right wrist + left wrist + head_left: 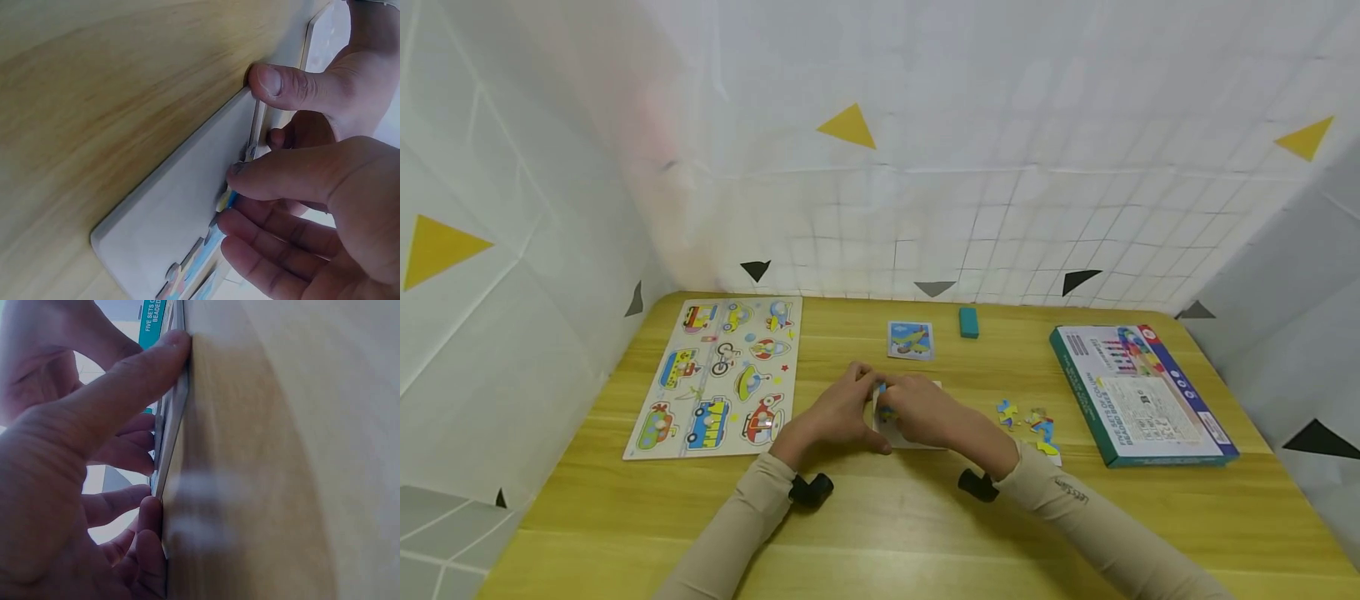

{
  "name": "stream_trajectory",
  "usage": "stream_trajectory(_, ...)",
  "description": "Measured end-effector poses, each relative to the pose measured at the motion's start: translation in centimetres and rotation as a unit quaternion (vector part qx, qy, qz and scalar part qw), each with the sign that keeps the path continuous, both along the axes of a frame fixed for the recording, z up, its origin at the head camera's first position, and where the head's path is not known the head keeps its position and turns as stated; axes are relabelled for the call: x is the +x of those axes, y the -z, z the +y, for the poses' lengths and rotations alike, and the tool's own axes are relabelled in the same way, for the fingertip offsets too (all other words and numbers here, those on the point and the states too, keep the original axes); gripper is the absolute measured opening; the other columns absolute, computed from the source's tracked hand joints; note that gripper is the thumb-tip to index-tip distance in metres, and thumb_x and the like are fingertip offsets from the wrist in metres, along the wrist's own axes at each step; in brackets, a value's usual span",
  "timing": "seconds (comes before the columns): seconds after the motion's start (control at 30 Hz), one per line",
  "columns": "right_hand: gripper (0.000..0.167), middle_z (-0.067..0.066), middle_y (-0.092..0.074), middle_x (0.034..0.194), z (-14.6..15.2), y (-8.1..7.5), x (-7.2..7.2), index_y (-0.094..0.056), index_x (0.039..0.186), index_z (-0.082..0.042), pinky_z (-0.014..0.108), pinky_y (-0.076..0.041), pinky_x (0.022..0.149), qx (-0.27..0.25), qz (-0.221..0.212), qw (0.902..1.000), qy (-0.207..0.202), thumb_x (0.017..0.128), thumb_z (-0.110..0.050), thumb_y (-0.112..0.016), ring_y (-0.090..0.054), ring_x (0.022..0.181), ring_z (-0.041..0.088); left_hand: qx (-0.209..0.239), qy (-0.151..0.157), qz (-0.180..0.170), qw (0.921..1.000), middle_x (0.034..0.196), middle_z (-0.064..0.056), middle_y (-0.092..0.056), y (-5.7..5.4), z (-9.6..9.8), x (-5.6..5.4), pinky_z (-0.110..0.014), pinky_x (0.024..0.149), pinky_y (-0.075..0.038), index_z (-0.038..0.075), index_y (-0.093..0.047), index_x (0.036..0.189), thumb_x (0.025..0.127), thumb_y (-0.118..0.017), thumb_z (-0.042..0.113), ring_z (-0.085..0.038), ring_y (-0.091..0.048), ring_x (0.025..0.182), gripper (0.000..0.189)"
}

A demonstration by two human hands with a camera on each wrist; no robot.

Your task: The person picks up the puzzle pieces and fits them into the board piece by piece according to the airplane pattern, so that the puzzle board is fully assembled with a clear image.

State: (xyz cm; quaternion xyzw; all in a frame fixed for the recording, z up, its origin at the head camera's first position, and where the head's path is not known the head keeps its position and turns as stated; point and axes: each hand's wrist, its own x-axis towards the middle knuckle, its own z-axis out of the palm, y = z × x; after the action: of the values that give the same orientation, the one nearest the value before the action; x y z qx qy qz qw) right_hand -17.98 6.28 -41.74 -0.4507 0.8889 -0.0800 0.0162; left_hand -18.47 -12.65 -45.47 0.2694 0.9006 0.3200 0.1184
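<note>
A small white jigsaw tray (891, 432) lies on the table, partly hidden beneath both hands. My left hand (837, 412) grips its left side, thumb at the near corner and fingers farther along the edge. Over the tray, my right hand (925, 411) pinches a small yellow and blue puzzle piece (226, 199) between thumb and fingers, at the tray's surface. Some joined pieces (199, 257) line the tray's far part in the right wrist view. Loose puzzle pieces (1042, 427) lie to the right of the right hand.
Behind the tray lies a square airplane picture (910, 340), with a teal block (968, 322) to its right. A wooden vehicle peg board (718, 379) covers the table's left. At the right rests a flat bead-game box (1142, 396). White sheeting (970, 192) encloses the table.
</note>
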Motion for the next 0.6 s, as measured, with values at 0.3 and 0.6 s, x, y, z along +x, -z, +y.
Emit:
stream_trajectory(0.3,0.02,0.005,-0.069,0.097,0.17,-0.25,0.05,-0.076,0.099,-0.007,0.037,-0.051,0.079,0.002,-0.048,0.9988,0.008,0.08,-0.003,-0.08,-0.061,0.089,0.021,0.003,0.0,-0.001,1.0,0.142,-0.007,-0.036,0.12,-0.05,0.03,-0.033,0.091,-0.048,0.014,-0.046,0.146,0.065,-0.093,0.046,-0.018,-0.054,0.113,0.099)
stream_trajectory(0.6,0.022,0.006,-0.068,0.099,0.3,0.01,-0.16,-0.076,0.101,-0.007,0.036,-0.05,0.078,-0.006,-0.072,0.9973,0.012,0.079,-0.001,-0.078,-0.059,0.09,0.02,0.006,0.0,-0.003,1.0,0.141,-0.007,-0.036,0.01,-0.07,0.05,-0.033,0.092,-0.048,0.014,-0.045,0.147,0.066,-0.093,0.046,-0.019,-0.054,0.113,0.1)
